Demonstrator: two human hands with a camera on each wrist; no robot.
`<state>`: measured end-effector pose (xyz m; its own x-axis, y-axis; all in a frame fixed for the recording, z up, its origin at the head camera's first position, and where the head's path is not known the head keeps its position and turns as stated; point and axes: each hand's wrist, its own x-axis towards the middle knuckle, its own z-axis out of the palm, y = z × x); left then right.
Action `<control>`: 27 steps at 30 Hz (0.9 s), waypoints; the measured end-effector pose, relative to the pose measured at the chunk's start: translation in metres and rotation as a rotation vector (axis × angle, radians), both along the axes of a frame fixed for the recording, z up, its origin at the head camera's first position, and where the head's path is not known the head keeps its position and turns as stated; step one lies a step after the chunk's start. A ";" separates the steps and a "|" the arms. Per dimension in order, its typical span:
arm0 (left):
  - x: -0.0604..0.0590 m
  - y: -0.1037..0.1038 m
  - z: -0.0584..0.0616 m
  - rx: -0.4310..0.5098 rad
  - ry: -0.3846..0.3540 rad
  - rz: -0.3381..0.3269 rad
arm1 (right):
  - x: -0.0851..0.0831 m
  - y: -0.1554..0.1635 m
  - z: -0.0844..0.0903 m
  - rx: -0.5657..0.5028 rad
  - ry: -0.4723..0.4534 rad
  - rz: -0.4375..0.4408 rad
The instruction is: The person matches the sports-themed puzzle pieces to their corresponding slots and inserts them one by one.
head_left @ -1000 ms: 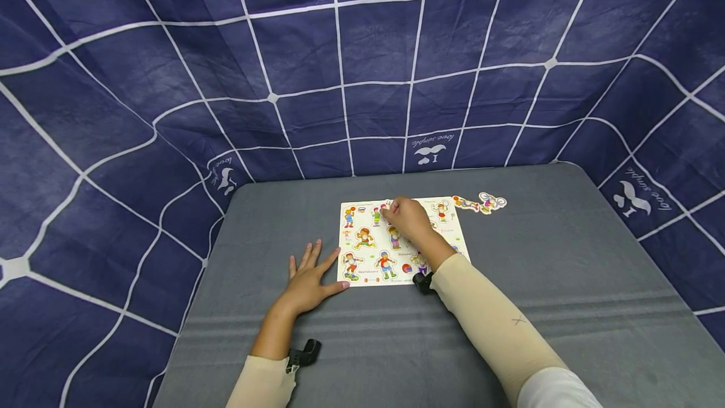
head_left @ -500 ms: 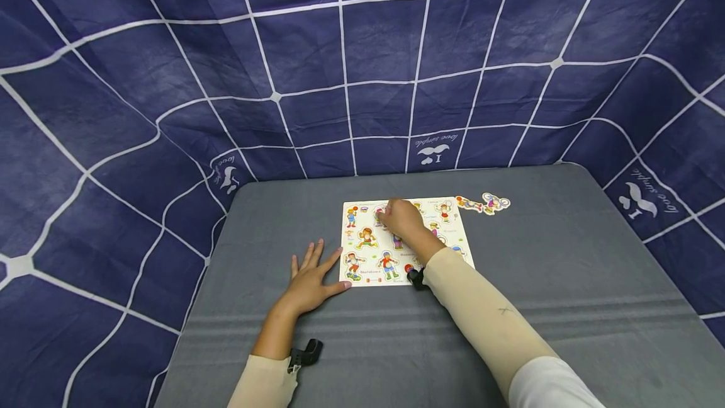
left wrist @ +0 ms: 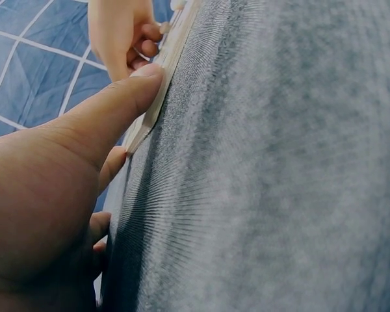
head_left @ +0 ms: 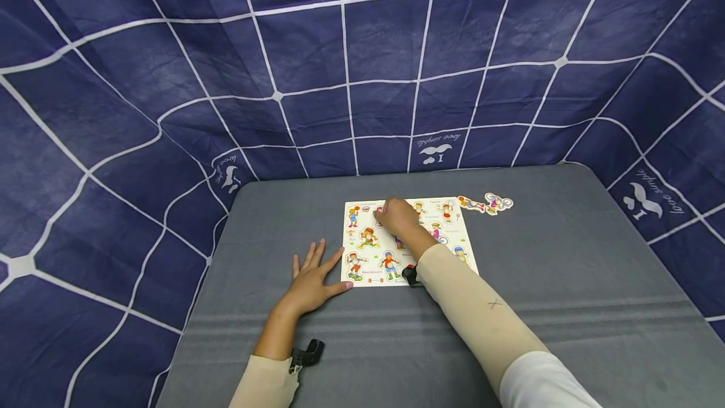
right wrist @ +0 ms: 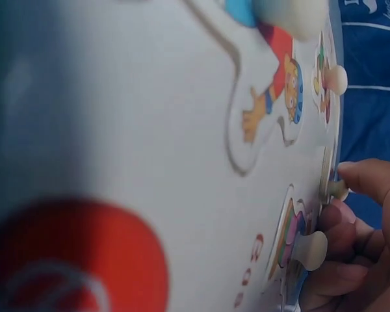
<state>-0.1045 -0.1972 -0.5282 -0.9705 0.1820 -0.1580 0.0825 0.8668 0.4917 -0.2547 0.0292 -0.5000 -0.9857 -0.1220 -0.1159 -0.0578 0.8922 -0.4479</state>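
A white wooden knob puzzle board (head_left: pixel 367 263) with sports figures lies on the grey table. My right hand (head_left: pixel 399 218) is over its upper part. In the right wrist view, the thumb (right wrist: pixel 370 179) and a finger pinch the pale knob (right wrist: pixel 338 189) of a puzzle piece low at the board; the hand hides most of that piece. My left hand (head_left: pixel 308 285) lies spread at the board's left side. Its thumb (left wrist: pixel 127 97) touches the front left edge of the board, and the other fingers rest on the table.
Two loose puzzle pieces lie beyond the board's upper right corner: a figure with a ball (head_left: pixel 471 204) and a cyclist (head_left: pixel 498 203). Several knobbed pieces, such as a roller skater (head_left: pixel 389 265), sit in the board. A blue gridded curtain (head_left: pixel 379 106) surrounds the table (head_left: pixel 566 257).
My right hand has moved a little left across the board, and its fingers now cover more of the figure in the top row. The left hand keeps its place.
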 end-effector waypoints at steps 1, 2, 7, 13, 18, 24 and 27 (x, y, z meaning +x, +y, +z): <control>0.000 0.000 0.000 0.003 0.002 0.001 | -0.001 0.000 0.000 0.004 -0.001 -0.002; 0.000 0.000 0.000 0.004 0.004 0.001 | -0.002 0.000 -0.001 0.005 -0.005 -0.003; 0.000 0.001 -0.001 0.005 0.003 0.001 | -0.003 0.000 -0.001 0.021 -0.029 0.003; -0.001 0.000 -0.001 0.000 0.004 0.002 | 0.001 0.002 0.001 -0.017 -0.013 0.033; 0.000 0.000 -0.001 -0.008 0.003 0.002 | 0.005 0.006 0.001 -0.070 0.028 0.057; -0.001 0.001 -0.002 -0.003 -0.003 0.002 | 0.005 0.008 -0.001 -0.075 0.048 0.057; -0.001 0.001 -0.002 -0.004 -0.006 0.004 | 0.005 0.008 -0.001 -0.075 0.042 0.054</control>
